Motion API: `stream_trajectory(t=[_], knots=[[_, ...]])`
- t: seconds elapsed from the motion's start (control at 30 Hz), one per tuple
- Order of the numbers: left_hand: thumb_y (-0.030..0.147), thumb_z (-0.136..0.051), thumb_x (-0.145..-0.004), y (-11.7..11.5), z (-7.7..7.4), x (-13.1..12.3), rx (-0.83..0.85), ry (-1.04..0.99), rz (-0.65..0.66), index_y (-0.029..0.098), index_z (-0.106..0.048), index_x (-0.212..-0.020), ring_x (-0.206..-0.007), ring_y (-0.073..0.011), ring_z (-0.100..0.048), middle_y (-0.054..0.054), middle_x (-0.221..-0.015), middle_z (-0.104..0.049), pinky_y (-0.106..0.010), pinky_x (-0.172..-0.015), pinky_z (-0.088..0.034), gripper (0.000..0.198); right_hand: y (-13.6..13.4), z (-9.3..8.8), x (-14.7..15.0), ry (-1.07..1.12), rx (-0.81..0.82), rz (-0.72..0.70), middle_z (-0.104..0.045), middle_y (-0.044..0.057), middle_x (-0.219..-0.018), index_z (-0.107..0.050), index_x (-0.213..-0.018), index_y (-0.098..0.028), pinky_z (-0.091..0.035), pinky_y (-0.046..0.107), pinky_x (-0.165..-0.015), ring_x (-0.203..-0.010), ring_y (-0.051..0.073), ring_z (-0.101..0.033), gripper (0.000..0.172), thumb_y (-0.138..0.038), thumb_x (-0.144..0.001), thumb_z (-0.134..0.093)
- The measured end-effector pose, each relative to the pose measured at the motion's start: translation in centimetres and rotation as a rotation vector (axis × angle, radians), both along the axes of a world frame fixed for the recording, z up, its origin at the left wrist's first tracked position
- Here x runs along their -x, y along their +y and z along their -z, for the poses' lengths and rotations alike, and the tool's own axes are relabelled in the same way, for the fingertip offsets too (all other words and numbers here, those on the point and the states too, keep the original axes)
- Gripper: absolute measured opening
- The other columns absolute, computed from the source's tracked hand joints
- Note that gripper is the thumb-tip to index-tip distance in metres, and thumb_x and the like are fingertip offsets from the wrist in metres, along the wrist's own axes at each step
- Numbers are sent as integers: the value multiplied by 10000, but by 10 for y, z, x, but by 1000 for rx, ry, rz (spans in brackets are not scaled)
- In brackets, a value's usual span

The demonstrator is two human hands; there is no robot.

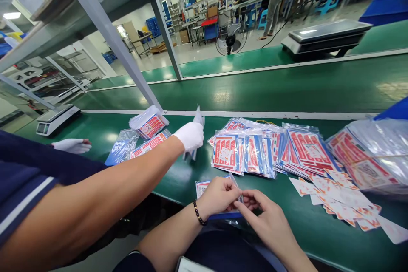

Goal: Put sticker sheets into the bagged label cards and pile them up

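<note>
My left hand [218,195], with a beaded bracelet at the wrist, pinches the edge of a clear plastic bag [203,188] holding a red, white and blue printed card. My right hand [261,208] meets it at the bag's right side, fingertips closed on the same bag. The bag lies at the table's front edge, partly hidden under my hands. Just beyond are rows of bagged printed cards [225,153]. Loose white and orange cards [344,197] are spread to the right of my right hand.
A co-worker's white-gloved hand [191,136] holds plastic bags at my left; the other gloved hand [73,145] is farther left. Bagged cards [149,126] lie near them. A large bundle [369,157] stands at right. Scales [57,119] and a metal post [108,34] are behind.
</note>
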State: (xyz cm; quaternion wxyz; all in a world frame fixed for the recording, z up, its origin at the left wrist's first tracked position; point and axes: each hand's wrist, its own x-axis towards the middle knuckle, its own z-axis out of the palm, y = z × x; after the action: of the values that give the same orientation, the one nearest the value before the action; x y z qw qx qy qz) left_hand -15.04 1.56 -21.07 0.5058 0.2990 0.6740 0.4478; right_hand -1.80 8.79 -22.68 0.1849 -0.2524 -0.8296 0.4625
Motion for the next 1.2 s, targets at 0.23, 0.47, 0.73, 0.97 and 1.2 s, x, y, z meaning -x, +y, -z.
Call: stream_trajectory(t=[0.23,0.47,0.73,0.97,1.2], knots=[[396,-441,-807,-3,7,-3,-68,152,134,111,-460,-676,-452,-72,-459,-12,-557,-505,-162,-428,-340,314,11,0,-5,-169,-10,-106,-500,17,-613,-473,-626,-140,-314,227,-560,-584,108,-456,411,-416,-892,-323],[276,-409,-800,-4,5,1,-88,499,198,107,-439,-570,-509,-73,-433,-14,-539,-495,-181,-489,-313,287,4,21,1,-148,-439,114,-460,3,-544,-417,-563,-155,-246,255,-507,-495,113,-428,352,-327,-863,-353],[289,-416,-786,-8,14,13,-41,195,120,103,-470,-602,-502,-94,-497,-30,-561,-521,-179,-475,-351,268,18,15,-6,-45,-548,205,-544,66,-976,-533,-938,-171,-410,241,-609,-795,143,-559,222,-357,-846,-454],[268,-408,-841,-8,-2,-3,-312,319,153,96,-384,-567,-543,-57,-330,1,-553,-389,-185,-507,-271,324,9,4,7,-63,-99,-204,-574,97,-1019,-602,-844,-148,-438,297,-798,-931,176,-544,247,-233,-853,-370],[328,-534,-806,-46,-22,15,-785,628,-62,135,-528,-1023,-988,-191,-478,-100,-1015,-525,-349,-913,-358,290,25,9,9,130,682,80,-607,92,-1028,-654,-963,-158,-404,348,-886,-949,226,-556,367,-422,-708,-634]])
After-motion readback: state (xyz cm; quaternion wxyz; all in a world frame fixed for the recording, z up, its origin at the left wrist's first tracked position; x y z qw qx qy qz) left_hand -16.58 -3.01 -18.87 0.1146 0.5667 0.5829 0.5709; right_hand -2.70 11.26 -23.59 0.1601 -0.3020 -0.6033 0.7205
